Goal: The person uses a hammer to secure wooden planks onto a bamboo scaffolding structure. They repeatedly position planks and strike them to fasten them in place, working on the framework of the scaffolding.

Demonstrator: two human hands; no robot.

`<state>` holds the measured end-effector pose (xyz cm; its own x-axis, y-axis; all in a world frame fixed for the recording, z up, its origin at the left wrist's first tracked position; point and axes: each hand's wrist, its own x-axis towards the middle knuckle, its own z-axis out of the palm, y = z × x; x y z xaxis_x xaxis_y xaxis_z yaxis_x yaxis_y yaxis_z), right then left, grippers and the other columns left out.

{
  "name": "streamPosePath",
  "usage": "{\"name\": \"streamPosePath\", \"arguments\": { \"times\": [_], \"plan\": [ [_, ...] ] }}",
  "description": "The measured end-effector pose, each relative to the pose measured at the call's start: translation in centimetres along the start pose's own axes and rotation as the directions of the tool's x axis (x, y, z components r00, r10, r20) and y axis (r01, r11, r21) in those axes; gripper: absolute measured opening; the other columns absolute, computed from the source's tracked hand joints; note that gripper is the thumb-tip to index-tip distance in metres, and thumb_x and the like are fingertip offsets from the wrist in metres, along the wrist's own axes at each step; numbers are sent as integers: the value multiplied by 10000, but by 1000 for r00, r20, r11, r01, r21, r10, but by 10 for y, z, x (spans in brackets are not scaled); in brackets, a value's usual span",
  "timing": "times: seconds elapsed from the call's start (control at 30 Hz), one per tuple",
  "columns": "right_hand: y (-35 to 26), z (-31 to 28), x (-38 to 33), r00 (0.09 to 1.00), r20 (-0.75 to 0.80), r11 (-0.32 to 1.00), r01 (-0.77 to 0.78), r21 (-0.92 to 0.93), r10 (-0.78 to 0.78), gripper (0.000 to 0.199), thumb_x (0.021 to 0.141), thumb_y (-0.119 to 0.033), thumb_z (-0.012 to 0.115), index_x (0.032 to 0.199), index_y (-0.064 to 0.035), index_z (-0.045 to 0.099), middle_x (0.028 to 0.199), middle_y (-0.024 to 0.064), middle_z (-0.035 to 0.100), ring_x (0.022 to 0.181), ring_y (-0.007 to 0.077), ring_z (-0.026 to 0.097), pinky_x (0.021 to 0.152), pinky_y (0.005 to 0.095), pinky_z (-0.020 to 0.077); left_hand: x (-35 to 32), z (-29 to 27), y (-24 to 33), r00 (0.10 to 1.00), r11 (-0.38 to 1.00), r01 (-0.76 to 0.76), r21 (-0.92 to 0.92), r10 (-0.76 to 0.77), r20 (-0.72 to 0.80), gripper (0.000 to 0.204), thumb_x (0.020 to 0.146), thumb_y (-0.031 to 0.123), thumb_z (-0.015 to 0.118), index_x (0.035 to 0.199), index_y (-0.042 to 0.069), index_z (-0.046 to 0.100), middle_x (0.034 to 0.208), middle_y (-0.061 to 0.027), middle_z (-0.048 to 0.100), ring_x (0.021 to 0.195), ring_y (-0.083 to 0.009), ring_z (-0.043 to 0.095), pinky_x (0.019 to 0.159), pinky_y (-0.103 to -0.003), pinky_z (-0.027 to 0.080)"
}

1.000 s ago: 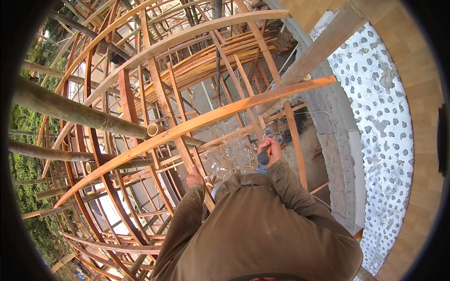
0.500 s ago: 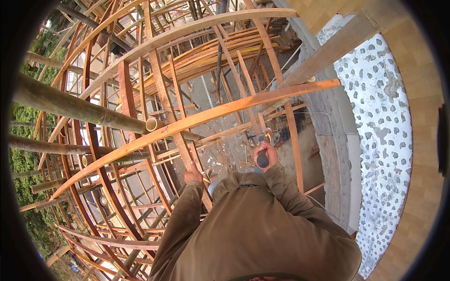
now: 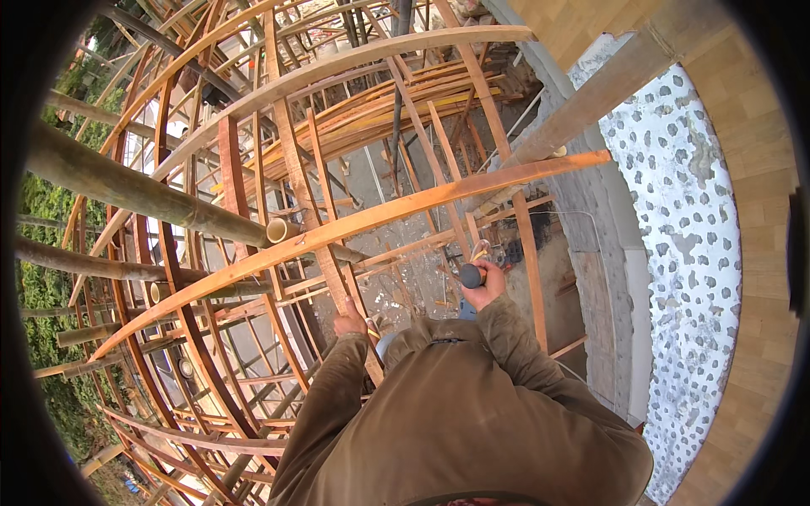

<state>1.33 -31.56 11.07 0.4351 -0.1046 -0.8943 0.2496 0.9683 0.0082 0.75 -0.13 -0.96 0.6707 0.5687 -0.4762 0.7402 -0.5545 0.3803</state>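
Left hand (image 3: 349, 322) curled round sloping timber (image 3: 332, 274); right hand (image 3: 484, 292) closed round dark-ended tool (image 3: 472, 276), right of timber, ahead of torso. I judge step: bracing, handling tool. Next move calls for steady left hold.

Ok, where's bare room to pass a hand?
Likely between the left hand and right hand, with the long timber beam beyond; also between the right-side batten and grey wall. Crowded left of the left hand: bamboo poles, crossing timbers.

Left hand (image 3: 349, 322) grips a wooden batten (image 3: 331, 274); right hand (image 3: 488, 292) holds a dark-ended tool (image 3: 472, 276).
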Motion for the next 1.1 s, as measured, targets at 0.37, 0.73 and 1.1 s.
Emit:
{"name": "streamPosePath", "arguments": {
  "times": [0.37,0.73,1.1],
  "plan": [
    [18,11,1,987,157,998,-21,59,12,81,963,24,514,900,-25,499,772,30,523,639,134,597,631,277,609,-2,-2,1,998,998,-60,-8,60,-28,898,917,725,511,1307,-78,609,1095,-375,670,1105,-515,639,951,-551,490],
    [-1,6,29,832,399,910,-414,-17,385,64,976,-10,561,925,9,529,760,24,549,664,116,591,610,266,578,-11,-14,7,999,1000,-15,-8,15,32,907,910,728,516,1269,-98,622,1049,-380,676,1063,-523,653,942,-543,497],
    [-129,-23,-27,770,637,-901,303,-310,40,247,924,-173,652,1113,-62,540,717,140,655,645,334,669,607,461,530,-3,-4,-10,996,1000,3,-6,-2,88,762,937,662,542,1169,-51,678,1063,-346,687,1057,-508,657,923,-545,507]
  ]
}}
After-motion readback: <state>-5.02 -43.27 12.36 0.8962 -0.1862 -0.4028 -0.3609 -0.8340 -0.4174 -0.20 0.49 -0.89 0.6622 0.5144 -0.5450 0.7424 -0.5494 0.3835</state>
